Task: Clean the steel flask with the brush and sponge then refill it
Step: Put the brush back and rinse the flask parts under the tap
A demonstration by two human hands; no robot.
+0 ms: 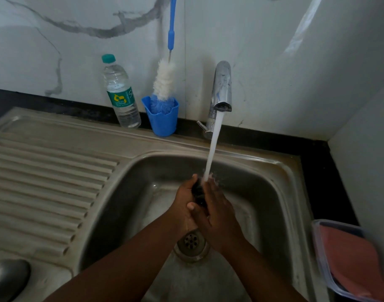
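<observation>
Both my hands are over the sink basin (273, 192) under the running tap water (211, 153). My left hand (185, 197) curls round a small black object (198, 194), and my right hand (218, 212) clasps it from the other side, thumb across the front. Most of the object is hidden between my palms. A bottle brush (164, 81) with a blue handle and white bristles stands in a blue cup (163, 122) behind the sink. A rounded steel thing (8, 277), blurred, lies on the drainboard at the lower left.
A clear plastic water bottle (121, 94) with a green cap stands left of the blue cup. The chrome tap (222, 88) is at the back. A clear container (317, 247) holding something pink (356, 258) sits at the right edge. The ribbed drainboard (45, 182) lies left of the basin.
</observation>
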